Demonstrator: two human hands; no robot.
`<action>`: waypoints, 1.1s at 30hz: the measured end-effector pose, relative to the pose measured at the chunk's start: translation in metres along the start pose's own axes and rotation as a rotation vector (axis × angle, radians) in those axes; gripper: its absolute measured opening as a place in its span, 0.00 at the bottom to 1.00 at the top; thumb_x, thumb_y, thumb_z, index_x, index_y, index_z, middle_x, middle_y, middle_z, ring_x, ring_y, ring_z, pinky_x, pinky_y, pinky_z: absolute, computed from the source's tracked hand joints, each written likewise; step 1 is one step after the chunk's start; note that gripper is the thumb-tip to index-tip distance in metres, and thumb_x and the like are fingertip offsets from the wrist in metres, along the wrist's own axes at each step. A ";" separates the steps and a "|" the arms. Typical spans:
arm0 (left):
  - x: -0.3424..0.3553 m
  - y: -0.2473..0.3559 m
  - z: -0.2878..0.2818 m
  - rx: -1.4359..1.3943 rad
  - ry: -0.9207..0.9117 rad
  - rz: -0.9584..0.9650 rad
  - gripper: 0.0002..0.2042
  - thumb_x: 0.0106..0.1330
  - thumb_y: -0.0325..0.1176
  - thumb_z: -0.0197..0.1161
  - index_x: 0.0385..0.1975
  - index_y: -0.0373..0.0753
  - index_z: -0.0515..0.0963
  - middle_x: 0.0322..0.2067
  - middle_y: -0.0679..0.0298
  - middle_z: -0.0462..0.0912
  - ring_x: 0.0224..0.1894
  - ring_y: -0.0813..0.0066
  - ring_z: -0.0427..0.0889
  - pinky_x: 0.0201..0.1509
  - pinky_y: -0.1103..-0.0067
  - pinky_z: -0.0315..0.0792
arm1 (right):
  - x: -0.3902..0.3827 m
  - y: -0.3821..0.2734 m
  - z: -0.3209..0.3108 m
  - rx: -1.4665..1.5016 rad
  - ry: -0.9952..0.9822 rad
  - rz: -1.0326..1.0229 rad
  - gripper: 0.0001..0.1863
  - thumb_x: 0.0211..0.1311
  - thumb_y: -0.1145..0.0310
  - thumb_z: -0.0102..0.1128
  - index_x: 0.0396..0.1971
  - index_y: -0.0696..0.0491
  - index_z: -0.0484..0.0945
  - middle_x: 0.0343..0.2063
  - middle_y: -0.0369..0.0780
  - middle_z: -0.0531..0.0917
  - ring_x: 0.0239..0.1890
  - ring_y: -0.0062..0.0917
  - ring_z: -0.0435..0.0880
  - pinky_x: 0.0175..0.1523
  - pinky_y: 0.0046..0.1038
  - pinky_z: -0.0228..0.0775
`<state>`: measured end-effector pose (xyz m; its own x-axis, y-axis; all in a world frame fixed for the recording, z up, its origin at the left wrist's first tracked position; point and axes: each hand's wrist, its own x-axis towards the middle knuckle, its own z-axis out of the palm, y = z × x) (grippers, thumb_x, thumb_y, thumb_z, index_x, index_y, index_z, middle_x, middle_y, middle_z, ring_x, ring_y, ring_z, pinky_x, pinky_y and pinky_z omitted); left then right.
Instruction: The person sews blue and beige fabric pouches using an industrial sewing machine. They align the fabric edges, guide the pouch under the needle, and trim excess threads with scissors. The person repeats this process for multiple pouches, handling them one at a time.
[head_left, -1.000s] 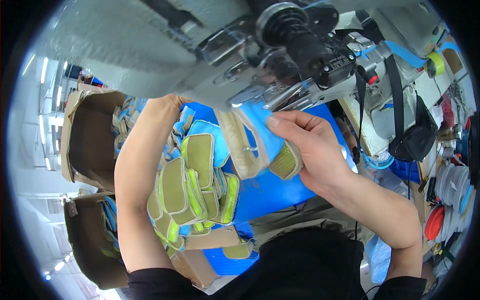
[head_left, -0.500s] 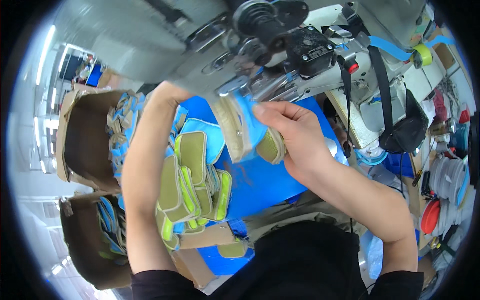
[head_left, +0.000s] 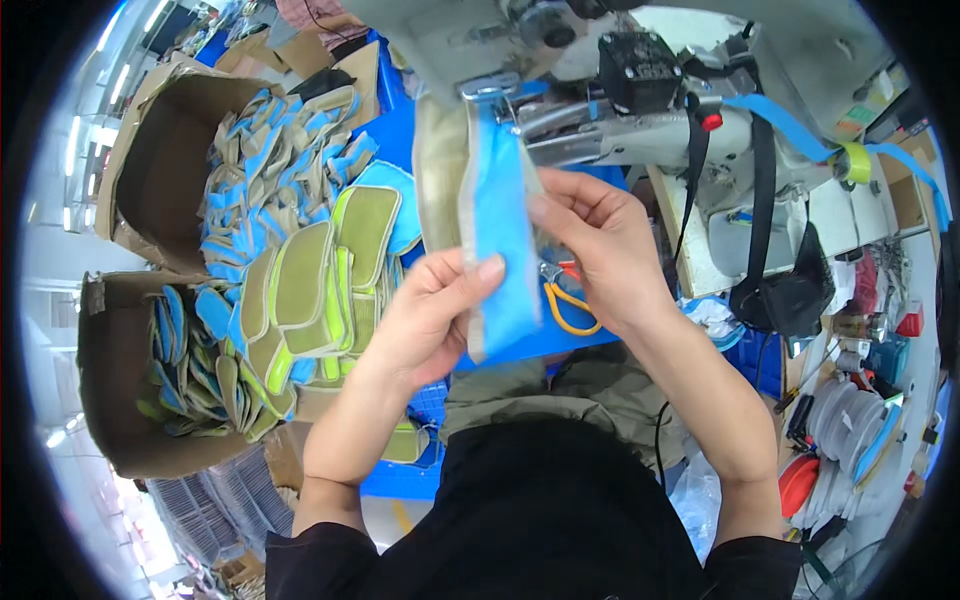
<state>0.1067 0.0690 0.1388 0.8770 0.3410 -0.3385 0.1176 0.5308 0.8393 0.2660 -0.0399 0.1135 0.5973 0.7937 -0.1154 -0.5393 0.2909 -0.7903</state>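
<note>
A blue fabric piece with beige edging [head_left: 505, 250] hangs lengthwise from just under the sewing machine's presser foot [head_left: 492, 88], a beige panel beside it on the left. Near its lower end, my left hand [head_left: 435, 310] grips it with the thumb lying on the blue face. My right hand [head_left: 605, 245] pinches its right edge higher up; those fingertips are partly behind the cloth. Below the right hand, yellow-orange handled scissors [head_left: 570, 308] rest on the blue tabletop [head_left: 500, 355]. The sewing machine [head_left: 560, 50] stands directly beyond both hands.
Left of my forearm lie stacked olive-green pads [head_left: 305, 270] with lime edges. Two cardboard boxes, an upper one [head_left: 150, 160] and a lower one [head_left: 110, 370], hold many fabric pieces. Blue tape [head_left: 780, 120] runs through a yellow-green roll at right. White reels [head_left: 840, 430] stand far right.
My left hand has come down from behind the machine head onto the fabric piece. The piece now hangs longer and straighter. The view has shifted, showing more of the boxes and the scissors.
</note>
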 end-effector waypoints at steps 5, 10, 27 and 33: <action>-0.020 -0.020 0.023 -0.067 -0.082 -0.161 0.10 0.72 0.33 0.67 0.45 0.34 0.85 0.36 0.63 0.89 0.33 0.81 0.87 0.29 0.84 0.79 | -0.006 0.005 -0.008 -0.130 -0.051 -0.055 0.15 0.69 0.74 0.65 0.52 0.62 0.82 0.38 0.37 0.88 0.40 0.15 0.85 0.47 0.20 0.77; -0.016 -0.022 0.011 0.384 -0.007 -0.014 0.08 0.69 0.24 0.68 0.46 0.34 0.86 0.37 0.67 0.89 0.36 0.86 0.83 0.40 0.85 0.77 | -0.004 0.006 -0.019 -0.157 -0.102 -0.071 0.15 0.70 0.73 0.64 0.53 0.62 0.81 0.41 0.37 0.88 0.42 0.15 0.85 0.49 0.20 0.77; 0.060 0.027 -0.001 0.390 0.160 0.357 0.10 0.72 0.33 0.66 0.46 0.35 0.80 0.37 0.65 0.86 0.33 0.86 0.82 0.35 0.86 0.74 | 0.003 0.025 -0.010 -0.147 0.037 -0.226 0.10 0.64 0.70 0.71 0.40 0.60 0.85 0.28 0.35 0.86 0.28 0.12 0.80 0.35 0.20 0.73; 0.055 0.030 -0.012 -0.483 -0.034 -0.119 0.18 0.78 0.38 0.59 0.60 0.35 0.74 0.53 0.55 0.83 0.55 0.64 0.84 0.63 0.65 0.78 | -0.010 0.021 -0.006 -0.253 0.030 -0.245 0.15 0.61 0.66 0.74 0.41 0.58 0.81 0.27 0.31 0.80 0.31 0.12 0.75 0.36 0.19 0.69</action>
<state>0.1531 0.1132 0.1399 0.8864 0.2347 -0.3989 -0.0041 0.8659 0.5003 0.2528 -0.0450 0.0944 0.7100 0.6996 0.0809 -0.2162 0.3258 -0.9204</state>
